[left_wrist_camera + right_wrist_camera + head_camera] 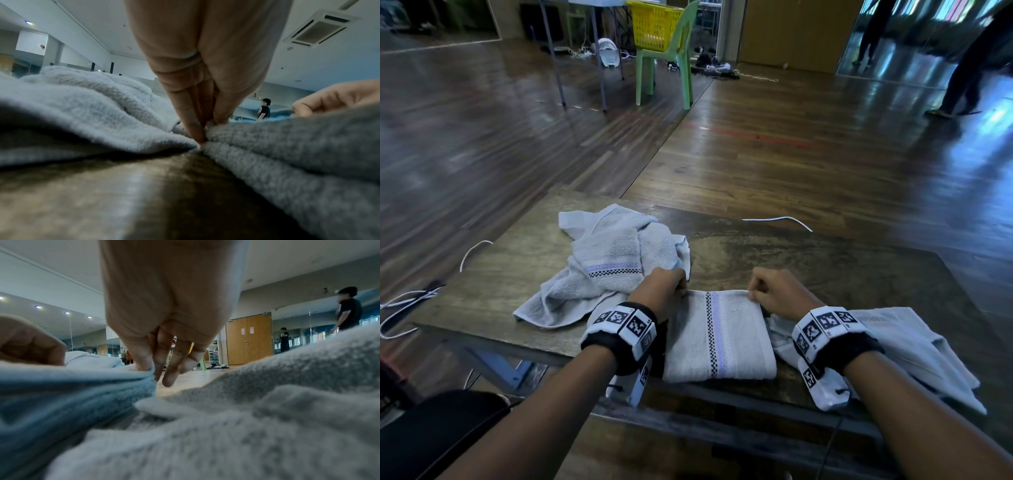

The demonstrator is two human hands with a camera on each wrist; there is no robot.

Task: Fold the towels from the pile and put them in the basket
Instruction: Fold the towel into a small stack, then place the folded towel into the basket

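Taking the table (859,274) as a clock face with 12 o'clock away from the person, the folded towel (717,339) sits at about 6 o'clock, its long axis running 12 to 6 and its checked stripe along the same line. Both hands are at its far edge. The left hand (666,291) pinches the 11 o'clock corner; the left wrist view shows thumb and fingers pressed together on the layered terry. The right hand (779,291) pinches the 1 o'clock corner between thumb and forefinger, its other fingers loosely curled and off the cloth. The towel's body therefore lies toward 6 o'clock from both grips, so any further fold or lift would likely bring that far edge toward the person; neither hand is clearly nearer.

Counted left to right: one crumpled towel (606,267) at 10 o'clock, one folded towel in the middle, one loose towel (914,346) at 4 o'clock under the right wrist. Three towels in all. One yellow basket (654,24) rests on a green chair (671,61), well off at 12 o'clock. No towel is visibly in it.
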